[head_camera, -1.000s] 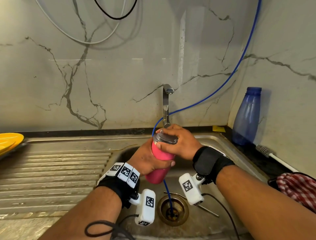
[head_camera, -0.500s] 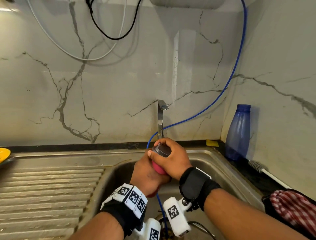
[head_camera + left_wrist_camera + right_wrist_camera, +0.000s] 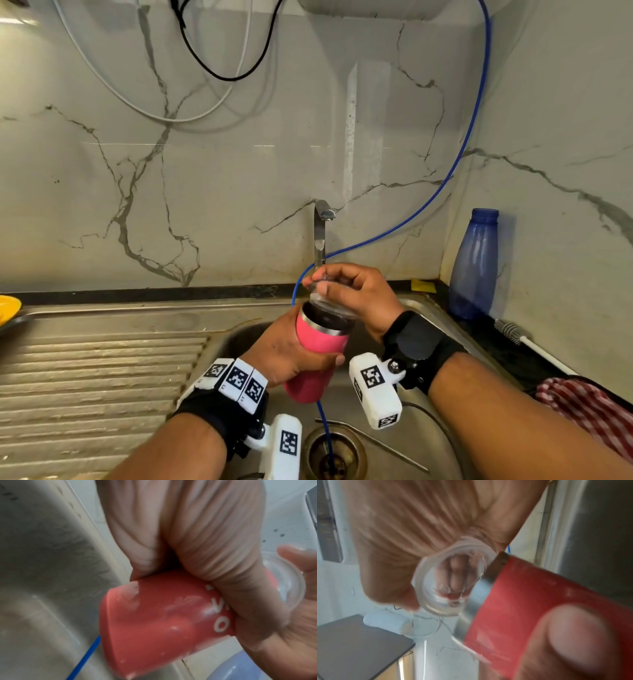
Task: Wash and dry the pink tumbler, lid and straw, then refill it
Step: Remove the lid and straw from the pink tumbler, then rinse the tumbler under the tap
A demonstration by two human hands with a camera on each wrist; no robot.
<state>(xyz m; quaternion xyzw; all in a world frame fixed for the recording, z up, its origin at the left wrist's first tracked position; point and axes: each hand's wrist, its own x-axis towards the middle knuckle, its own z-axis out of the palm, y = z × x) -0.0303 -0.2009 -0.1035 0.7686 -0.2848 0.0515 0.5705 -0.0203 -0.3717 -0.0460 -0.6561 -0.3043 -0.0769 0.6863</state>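
My left hand [image 3: 291, 349] grips the pink tumbler [image 3: 317, 356] round its body and holds it tilted over the sink basin, its steel rim up and open. My right hand [image 3: 349, 294] pinches the clear plastic lid [image 3: 329, 301] by its edge, just above and off the rim. From the left wrist, the tumbler [image 3: 164, 622] shows its base and white lettering, with the lid [image 3: 288, 586] to the right. The right wrist view has the lid [image 3: 452, 582] in my fingers next to the tumbler's [image 3: 539, 601] steel rim. A thin straight rod [image 3: 373, 445] lies in the basin; whether it is the straw is unclear.
A steel tap [image 3: 320, 233] stands behind the hands. A blue hose [image 3: 428, 202] runs down into the drain [image 3: 334, 455]. The ribbed drainboard [image 3: 96, 377] lies left, with a yellow dish [image 3: 8, 306] at its edge. A blue bottle [image 3: 474, 270], brush [image 3: 510, 330] and checked cloth [image 3: 589, 407] are right.
The lid has come off the tumbler: my right hand lifted it clear of the rim, which now shows open. Both hands hold their objects as before.
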